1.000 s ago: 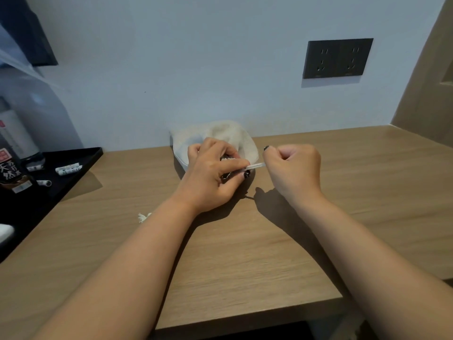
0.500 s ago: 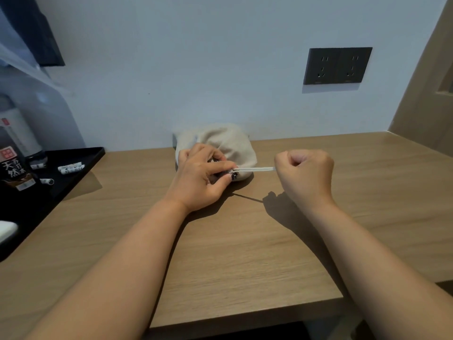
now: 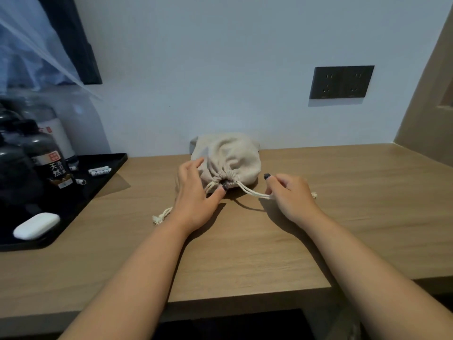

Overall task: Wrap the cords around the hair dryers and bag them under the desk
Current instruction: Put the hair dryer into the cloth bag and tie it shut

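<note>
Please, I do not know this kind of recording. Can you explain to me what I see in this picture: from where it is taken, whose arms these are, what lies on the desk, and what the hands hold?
There is no machine: a person wears a camera on the head, looking down at their own bare arms. A beige drawstring bag lies on the wooden desk, its mouth pulled nearly closed. The left hand rests against the bag's mouth with relaxed fingers. The right hand pinches the drawstring. At the left, a black tray carries dark bottles and a white case. A socket panel is on the wall. The bag hides its contents.
</note>
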Available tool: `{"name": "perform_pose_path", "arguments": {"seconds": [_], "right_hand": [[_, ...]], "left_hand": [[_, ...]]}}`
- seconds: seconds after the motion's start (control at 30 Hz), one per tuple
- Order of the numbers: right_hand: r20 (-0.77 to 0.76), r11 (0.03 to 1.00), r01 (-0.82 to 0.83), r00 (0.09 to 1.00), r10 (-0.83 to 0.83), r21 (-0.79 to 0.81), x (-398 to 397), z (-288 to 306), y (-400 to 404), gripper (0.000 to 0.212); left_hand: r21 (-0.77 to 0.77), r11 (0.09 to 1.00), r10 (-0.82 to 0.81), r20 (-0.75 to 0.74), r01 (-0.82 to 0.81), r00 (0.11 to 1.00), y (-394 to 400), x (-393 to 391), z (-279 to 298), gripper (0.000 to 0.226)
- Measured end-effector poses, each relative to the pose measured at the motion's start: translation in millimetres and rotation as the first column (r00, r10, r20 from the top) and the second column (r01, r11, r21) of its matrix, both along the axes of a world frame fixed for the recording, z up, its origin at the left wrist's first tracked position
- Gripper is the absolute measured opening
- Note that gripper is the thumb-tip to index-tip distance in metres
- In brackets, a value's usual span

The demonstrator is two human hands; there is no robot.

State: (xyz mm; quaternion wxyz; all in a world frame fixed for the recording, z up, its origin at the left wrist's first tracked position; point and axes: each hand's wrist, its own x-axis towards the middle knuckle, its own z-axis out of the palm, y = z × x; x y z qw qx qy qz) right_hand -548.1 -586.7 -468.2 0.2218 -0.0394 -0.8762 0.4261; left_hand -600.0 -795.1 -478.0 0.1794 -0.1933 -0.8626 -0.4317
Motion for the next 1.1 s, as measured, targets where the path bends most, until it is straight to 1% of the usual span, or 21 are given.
{"name": "perform_pose_path", "arguments": {"seconds": [0.03, 0.07, 0.13, 0.17, 0.2, 0.27, 0.33, 0.4, 0.47, 0.5, 0.53, 0.57, 0.6, 0.67, 0.73, 0.77, 0.8, 0.87, 0.97, 1.1], "right_hand": [[0.044, 0.999, -0.028, 0.999, 0.030, -0.024, 3.6, 1.1, -3.4, 0.039], [0.073, 0.998, -0.054, 0.996, 0.057, -0.041, 7.3, 1.4, -6.6, 0.038], [0.098, 0.993, -0.099, 0.989, 0.106, -0.071, 16.9, 2.6, -13.3, 0.037], [0.103, 0.988, -0.124, 0.986, 0.134, -0.097, 23.2, 3.5, -16.6, 0.037], [0.104, 0.979, -0.155, 0.980, 0.169, -0.131, 29.6, 4.3, -19.4, 0.037], [0.112, 0.953, -0.228, 0.961, 0.253, -0.198, 43.5, 5.9, -24.7, 0.034], [0.148, 0.929, -0.258, 0.941, 0.304, -0.267, 56.1, 7.6, -28.7, 0.032], [0.165, 0.872, -0.251, 0.924, 0.346, -0.420, 66.9, 10.4, -28.9, 0.032], [0.141, 0.752, -0.257, 0.897, 0.420, -0.608, 77.4, 14.8, -26.5, 0.031], [0.125, 0.698, -0.259, 0.885, 0.448, -0.668, 83.7, 17.7, -25.4, 0.031], [0.117, 0.677, -0.258, 0.882, 0.456, -0.690, 90.6, 20.1, -24.2, 0.032], [0.115, 0.683, -0.254, 0.888, 0.445, -0.685, 97.8, 22.5, -22.9, 0.033], [0.112, 0.698, -0.248, 0.898, 0.426, -0.672, 105.9, 24.9, -21.9, 0.035], [0.092, 0.711, -0.240, 0.914, 0.395, -0.661, 123.9, 30.1, -19.7, 0.035], [0.065, 0.710, -0.248, 0.922, 0.382, -0.659, 143.4, 36.6, -18.0, 0.034], [0.050, 0.714, -0.258, 0.924, 0.379, -0.651, 152.6, 39.3, -18.2, 0.034], [0.031, 0.720, -0.268, 0.928, 0.372, -0.640, 160.4, 41.0, -19.3, 0.034], [-0.006, 0.732, -0.267, 0.941, 0.338, -0.626, 173.1, 40.5, -23.1, 0.033], [-0.007, 0.734, -0.226, 0.957, 0.289, -0.641, 186.6, 31.9, -29.5, 0.034], [0.023, 0.680, -0.231, 0.939, 0.343, -0.696, 202.7, 21.1, -39.7, 0.033]], "left_hand": [[-0.034, 0.998, 0.050, 0.068, -0.048, 0.996, -4.4, 1.3, -2.2, 0.070], [-0.102, 0.990, 0.107, 0.114, -0.095, 0.988, -8.6, 2.5, -4.2, 0.058], [-0.276, 0.948, 0.195, 0.117, -0.156, 0.974, -15.5, 8.8, -3.6, 0.021], [-0.332, 0.928, 0.208, 0.083, -0.170, 0.975, -17.3, 14.1, -2.6, 0.018], [-0.356, 0.918, 0.208, 0.051, -0.176, 0.977, -18.4, 19.4, -2.6, 0.026], [-0.339, 0.924, 0.195, 0.027, -0.175, 0.980, -18.7, 32.5, -2.9, 0.031], [-0.259, 0.955, 0.169, 0.057, -0.149, 0.984, -17.2, 45.3, -4.1, 0.034], [-0.100, 0.986, 0.144, 0.128, -0.132, 0.981, -11.8, 58.1, -2.1, 0.036], [0.035, 0.988, 0.141, 0.185, -0.150, 0.973, -5.7, 72.6, 2.3, 0.035], [0.099, 0.983, 0.134, 0.216, -0.158, 0.967, -3.5, 79.1, 3.5, 0.035], [0.170, 0.972, 0.112, 0.260, -0.160, 0.959, -2.3, 85.9, 5.9, 0.034], [0.260, 0.953, 0.069, 0.314, -0.156, 0.947, -2.2, 92.6, 8.8, 0.033], [0.367, 0.919, -0.003, 0.377, -0.147, 0.926, -2.8, 100.3, 13.0, 0.032], [0.566, 0.814, -0.200, 0.484, -0.130, 0.852, -3.7, 115.3, 21.5, 0.034], [0.738, 0.657, -0.388, 0.509, -0.157, 0.768, -3.9, 127.6, 26.2, 0.034], [0.794, 0.580, -0.456, 0.501, -0.181, 0.735, -3.6, 133.7, 25.8, 0.033], [0.823, 0.533, -0.499, 0.492, -0.196, 0.713, -3.2, 139.9, 23.7, 0.031], [0.830, 0.521, -0.519, 0.494, -0.200, 0.697, -3.3, 154.1, 19.4, 0.027], [0.820, 0.549, -0.525, 0.491, -0.165, 0.695, -5.4, 175.6, 13.5, 0.019], [0.774, 0.621, -0.525, 0.528, -0.123, 0.667, -1.1, 195.8, 0.3, 0.018]]}}
